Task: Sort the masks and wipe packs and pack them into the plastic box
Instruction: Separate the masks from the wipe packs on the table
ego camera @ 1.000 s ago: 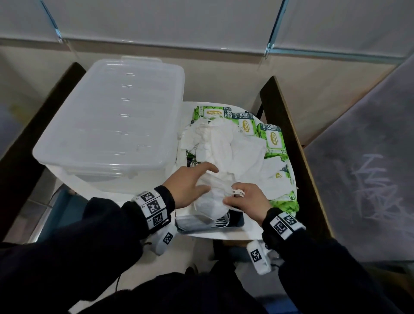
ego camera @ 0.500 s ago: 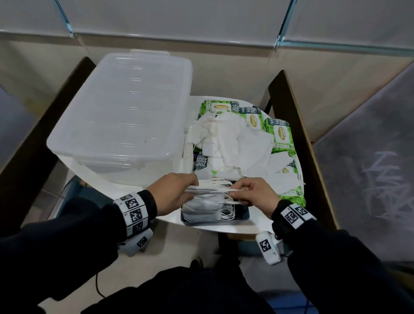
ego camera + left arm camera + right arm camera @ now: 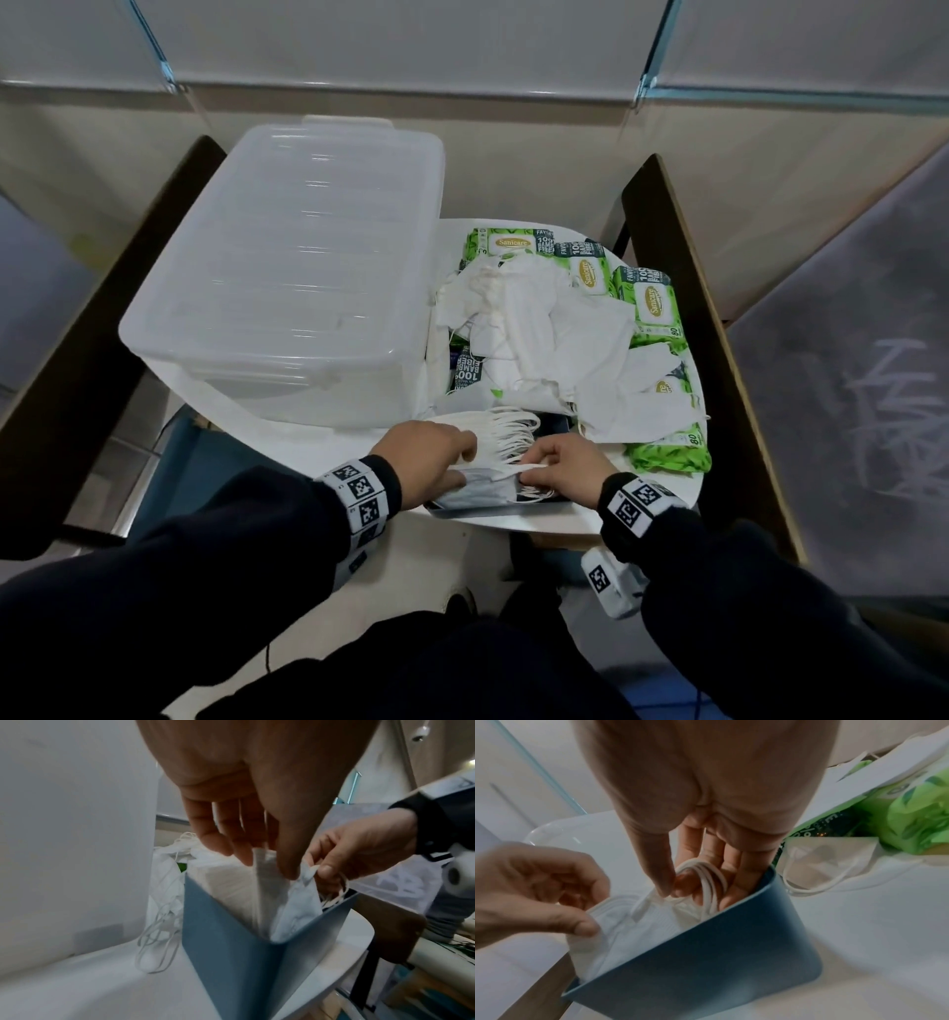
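Both hands at near edge of white worktop (image 3: 662, 506), over small blue box (image 3: 231, 953) packed with folded masks. Left hand (image 3: 429, 465) pinching upper edge of one mask (image 3: 295, 902) between thumb and fingers, at left end of box. Right hand (image 3: 562, 470) curled round a bundle of ear loops (image 3: 706, 880) at right end, thumb against fingers. Mask white to pale grey, folded flat, standing upright in box with stacked others; more loops fanned over box's far rim. Loose masks (image 3: 539, 329) heaped white and crumpled just beyond hands, exact count not readable. Green wipe packs (image 3: 655, 306) under and around heap: at least five visible, partly covered. One clear lidded plastic box (image 3: 298, 267) to left of heap, lid on, just beside blue box.
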Motion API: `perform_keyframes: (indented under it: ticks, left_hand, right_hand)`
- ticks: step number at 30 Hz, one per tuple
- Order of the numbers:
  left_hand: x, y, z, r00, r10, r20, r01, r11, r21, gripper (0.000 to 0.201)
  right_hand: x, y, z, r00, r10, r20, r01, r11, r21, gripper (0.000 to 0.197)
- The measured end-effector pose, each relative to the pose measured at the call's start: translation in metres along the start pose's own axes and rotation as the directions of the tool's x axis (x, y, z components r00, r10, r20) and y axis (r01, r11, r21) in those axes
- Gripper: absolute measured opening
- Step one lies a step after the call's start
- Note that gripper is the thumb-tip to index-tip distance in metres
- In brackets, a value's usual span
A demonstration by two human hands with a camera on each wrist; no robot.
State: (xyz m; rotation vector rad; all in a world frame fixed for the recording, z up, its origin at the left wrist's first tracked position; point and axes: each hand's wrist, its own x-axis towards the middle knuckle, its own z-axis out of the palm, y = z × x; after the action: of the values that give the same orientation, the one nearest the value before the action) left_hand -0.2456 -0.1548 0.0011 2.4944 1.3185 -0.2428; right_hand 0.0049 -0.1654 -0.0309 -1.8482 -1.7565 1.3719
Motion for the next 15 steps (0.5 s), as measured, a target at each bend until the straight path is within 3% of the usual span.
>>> perform_keyframes:
  ticks: [5,7,11,13,15]
  left_hand:
    - [0.0,0.01,0.012,0.986,0.039,0.162,-0.063,0.988,0.142,0.011]
    - [0.001,0.008,0.011,0.989,0.023,0.147,-0.044,0.989,0.139,0.007]
    - [0.001,0.002,0.007,0.991,-0.037,0.132,0.028,0.997,0.071,0.011]
    - [0.002,0.0,0.009,0.989,-0.039,0.145,0.034,0.999,0.042,0.015]
    - [0.003,-0.003,0.007,0.994,-0.046,0.095,0.047,0.999,-0.005,0.018]
  right_hand:
    - [0.003,-0.003,-0.002,0.999,0.049,0.006,-0.049,0.999,0.015,0.013]
    - [0.004,-0.001,-0.001,0.996,0.078,-0.039,-0.074,0.994,0.081,0.011]
    - [0.003,0.001,0.002,0.97,0.206,-0.126,-0.14,0.904,0.403,0.01]
    - [0.0,-0.004,0.006,0.956,0.263,-0.132,-0.165,0.851,0.498,0.02]
    - [0.0,-0.006,0.011,0.945,0.301,-0.132,-0.187,0.823,0.536,0.042]
